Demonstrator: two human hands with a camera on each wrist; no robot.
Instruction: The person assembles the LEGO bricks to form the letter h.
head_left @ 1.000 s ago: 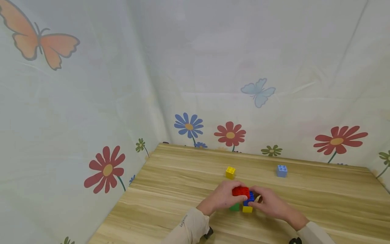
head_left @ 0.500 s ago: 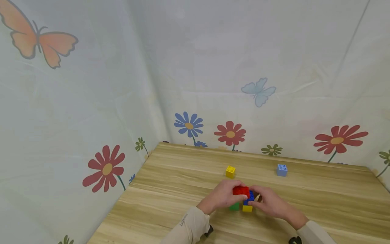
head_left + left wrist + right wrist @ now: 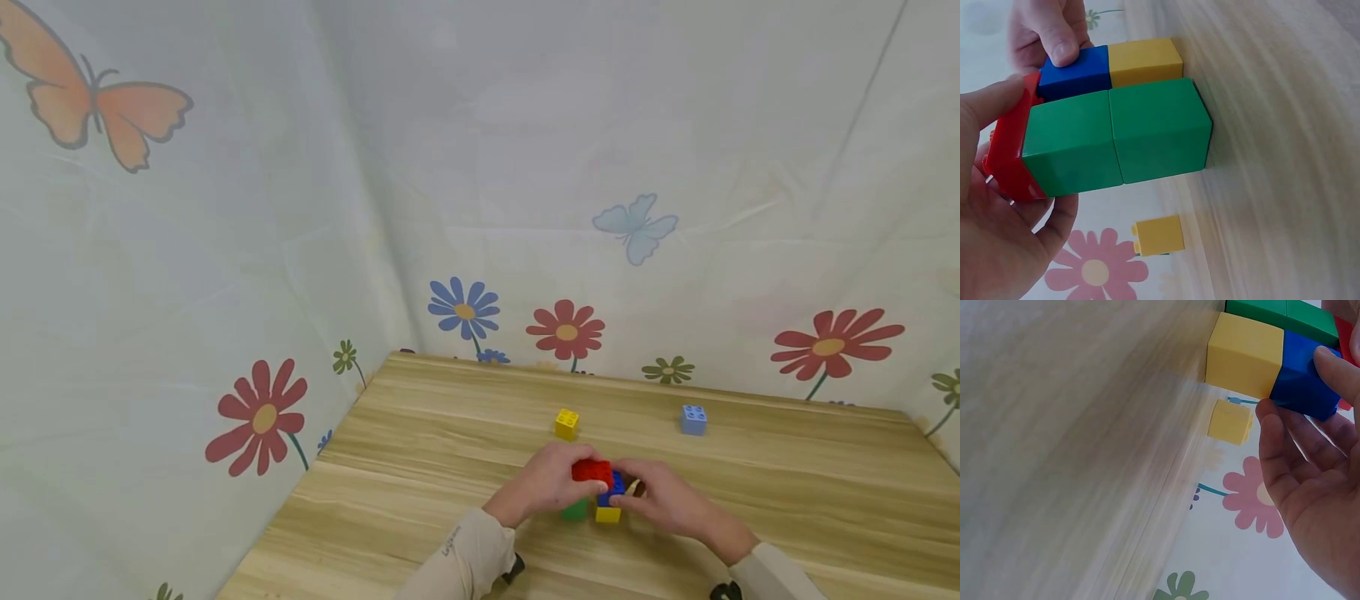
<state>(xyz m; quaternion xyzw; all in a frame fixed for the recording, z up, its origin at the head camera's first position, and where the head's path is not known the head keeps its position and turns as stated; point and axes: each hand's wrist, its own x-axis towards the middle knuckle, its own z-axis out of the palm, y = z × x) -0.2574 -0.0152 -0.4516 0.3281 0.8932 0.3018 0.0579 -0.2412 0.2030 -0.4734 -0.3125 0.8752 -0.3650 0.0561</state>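
A red building block [image 3: 592,472] lies across the top of two stacks standing side by side. My left hand [image 3: 551,479] grips it between thumb and fingers. Below it, in the left wrist view, are two green blocks [image 3: 1116,137], one on the other. The other stack is a blue block [image 3: 1305,375] on top of a yellow block [image 3: 1245,353]. My right hand [image 3: 667,498] pinches the blue block, thumb on the near side and fingers behind. Part of the red block's underside, where it meets the blue one, is hidden.
A loose yellow block [image 3: 567,424] stands on the wooden table [image 3: 420,433] behind the hands. Farther right is a light blue block [image 3: 693,420]. A flower-printed cloth [image 3: 510,183] rises along the back and left edges of the table.
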